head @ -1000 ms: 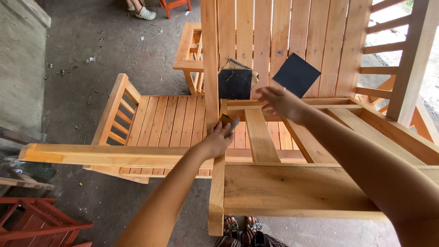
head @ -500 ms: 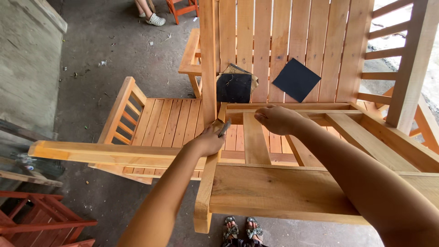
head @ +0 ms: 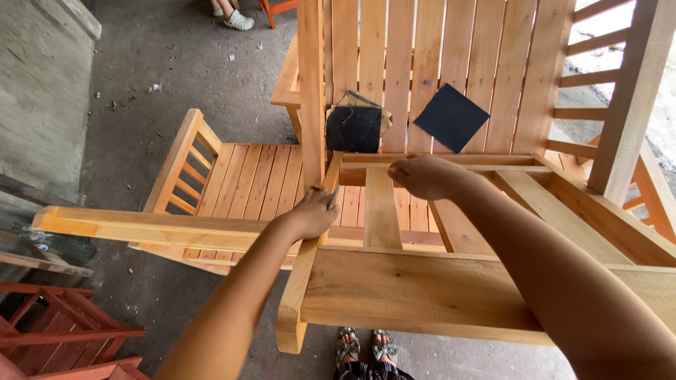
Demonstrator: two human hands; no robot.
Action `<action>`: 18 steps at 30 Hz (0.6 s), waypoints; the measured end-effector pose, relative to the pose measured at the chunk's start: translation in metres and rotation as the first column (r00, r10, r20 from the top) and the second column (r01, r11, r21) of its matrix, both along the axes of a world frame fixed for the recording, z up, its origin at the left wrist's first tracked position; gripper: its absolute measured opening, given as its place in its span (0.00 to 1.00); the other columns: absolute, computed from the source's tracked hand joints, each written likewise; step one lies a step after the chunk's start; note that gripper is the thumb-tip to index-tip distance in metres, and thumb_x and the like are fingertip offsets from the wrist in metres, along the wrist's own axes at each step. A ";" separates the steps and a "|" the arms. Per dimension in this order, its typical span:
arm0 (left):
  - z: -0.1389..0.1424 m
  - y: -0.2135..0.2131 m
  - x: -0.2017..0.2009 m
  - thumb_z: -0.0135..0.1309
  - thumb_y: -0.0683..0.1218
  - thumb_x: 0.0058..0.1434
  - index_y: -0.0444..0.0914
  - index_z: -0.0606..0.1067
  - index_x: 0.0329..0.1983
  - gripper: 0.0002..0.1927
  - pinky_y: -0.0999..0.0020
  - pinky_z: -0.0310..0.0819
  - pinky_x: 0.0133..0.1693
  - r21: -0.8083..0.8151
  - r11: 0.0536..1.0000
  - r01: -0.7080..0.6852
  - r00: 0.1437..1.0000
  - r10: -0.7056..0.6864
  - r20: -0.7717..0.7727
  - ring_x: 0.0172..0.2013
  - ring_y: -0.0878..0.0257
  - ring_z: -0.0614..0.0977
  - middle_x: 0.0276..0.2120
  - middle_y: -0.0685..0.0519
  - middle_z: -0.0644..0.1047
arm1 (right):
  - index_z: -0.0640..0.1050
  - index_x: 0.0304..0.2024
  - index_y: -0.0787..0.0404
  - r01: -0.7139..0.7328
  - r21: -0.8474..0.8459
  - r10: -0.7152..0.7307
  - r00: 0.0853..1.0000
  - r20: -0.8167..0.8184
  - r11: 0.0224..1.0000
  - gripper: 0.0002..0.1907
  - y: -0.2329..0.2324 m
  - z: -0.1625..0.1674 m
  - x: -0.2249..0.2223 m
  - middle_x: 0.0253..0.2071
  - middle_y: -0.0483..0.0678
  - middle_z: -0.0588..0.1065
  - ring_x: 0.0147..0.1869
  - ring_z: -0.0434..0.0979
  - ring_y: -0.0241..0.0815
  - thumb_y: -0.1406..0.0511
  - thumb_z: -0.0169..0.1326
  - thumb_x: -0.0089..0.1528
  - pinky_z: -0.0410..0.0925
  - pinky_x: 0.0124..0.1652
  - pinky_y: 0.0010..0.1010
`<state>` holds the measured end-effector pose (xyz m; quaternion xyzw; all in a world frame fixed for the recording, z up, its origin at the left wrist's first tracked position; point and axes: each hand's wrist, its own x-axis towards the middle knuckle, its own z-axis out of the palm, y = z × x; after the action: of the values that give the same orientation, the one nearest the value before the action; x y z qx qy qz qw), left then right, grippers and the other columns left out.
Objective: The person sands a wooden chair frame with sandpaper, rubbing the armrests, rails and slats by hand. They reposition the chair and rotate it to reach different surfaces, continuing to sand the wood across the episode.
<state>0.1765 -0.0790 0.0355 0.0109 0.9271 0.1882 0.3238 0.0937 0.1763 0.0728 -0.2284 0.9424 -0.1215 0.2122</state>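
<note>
Sandpaper [head: 332,198], a small folded grey piece, is pinched in the person's left hand [head: 310,214] against the side rail [head: 303,274] of an unfinished wooden chair frame [head: 422,281]. Fingers of that hand are closed on the piece, the palm lying on the rail's upper edge. The right hand [head: 421,176] is curled shut over the frame's rear crosspiece [head: 451,163], just beside the centre slat [head: 380,207]. The two hands are apart, one on each side of that slat. Two dark sanding sheets lie on the slatted panel [head: 394,70] behind the frame: a worn square [head: 353,129] and a flat sheet [head: 451,117] turned like a diamond. Left of the frame, another slatted chair [head: 232,183] lies on the concrete floor [head: 162,63]. Sandalled feet [head: 362,345] show below the front board.
</note>
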 end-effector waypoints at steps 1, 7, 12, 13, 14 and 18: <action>-0.003 -0.004 0.011 0.26 0.62 0.72 0.40 0.41 0.78 0.37 0.56 0.31 0.74 -0.008 0.998 0.066 0.998 -0.066 -0.019 0.77 0.54 0.32 0.78 0.51 0.34 | 0.75 0.60 0.54 0.018 -0.026 -0.018 1.000 0.006 1.000 0.27 0.003 0.002 -0.001 0.62 0.49 0.72 0.68 0.69 0.52 0.49 0.34 0.71 0.62 0.64 0.45; -0.016 -0.012 0.024 0.25 0.64 0.72 0.41 0.42 0.78 0.38 0.58 0.33 0.74 -0.022 0.996 0.084 0.996 -0.084 0.012 0.77 0.55 0.33 0.78 0.50 0.35 | 0.74 0.61 0.54 0.005 -0.009 -0.005 1.000 -0.031 1.000 0.27 0.011 -0.006 -0.009 0.62 0.51 0.73 0.68 0.69 0.53 0.49 0.34 0.72 0.62 0.65 0.46; -0.018 0.001 -0.031 0.30 0.63 0.69 0.46 0.41 0.79 0.39 0.56 0.38 0.73 0.089 0.985 -0.145 0.988 0.138 0.073 0.77 0.58 0.35 0.78 0.53 0.35 | 0.75 0.61 0.51 -0.006 0.073 0.004 1.000 0.021 0.997 0.27 0.008 -0.026 -0.012 0.61 0.49 0.74 0.69 0.69 0.51 0.48 0.34 0.71 0.62 0.65 0.46; -0.019 -0.001 -0.027 0.29 0.64 0.70 0.44 0.43 0.79 0.38 0.57 0.37 0.73 0.085 0.992 -0.097 0.995 0.094 0.037 0.77 0.58 0.35 0.79 0.53 0.37 | 0.75 0.61 0.52 -0.015 0.086 0.014 1.000 0.020 0.996 0.27 0.009 -0.029 -0.013 0.61 0.49 0.74 0.69 0.70 0.51 0.48 0.33 0.71 0.62 0.65 0.46; -0.020 -0.003 -0.018 0.27 0.64 0.71 0.43 0.45 0.78 0.37 0.58 0.37 0.74 0.081 0.995 -0.051 0.999 0.052 -0.001 0.78 0.57 0.36 0.79 0.53 0.38 | 0.75 0.61 0.52 -0.027 0.101 0.026 1.000 0.017 0.995 0.27 0.010 -0.031 -0.013 0.61 0.49 0.74 0.68 0.70 0.52 0.48 0.33 0.71 0.63 0.65 0.47; -0.014 -0.021 0.032 0.26 0.65 0.73 0.38 0.41 0.79 0.39 0.59 0.36 0.74 0.102 0.988 0.118 0.990 -0.110 -0.085 0.77 0.56 0.37 0.78 0.49 0.39 | 0.76 0.59 0.53 -0.066 0.096 0.067 0.998 -0.008 0.993 0.27 0.014 -0.033 -0.013 0.60 0.49 0.75 0.68 0.70 0.52 0.48 0.32 0.72 0.63 0.64 0.47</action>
<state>0.2084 -0.1005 0.0215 0.0884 0.9257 0.2180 0.2962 0.0807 0.1907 0.0397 -0.2498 0.9401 -0.0681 0.2217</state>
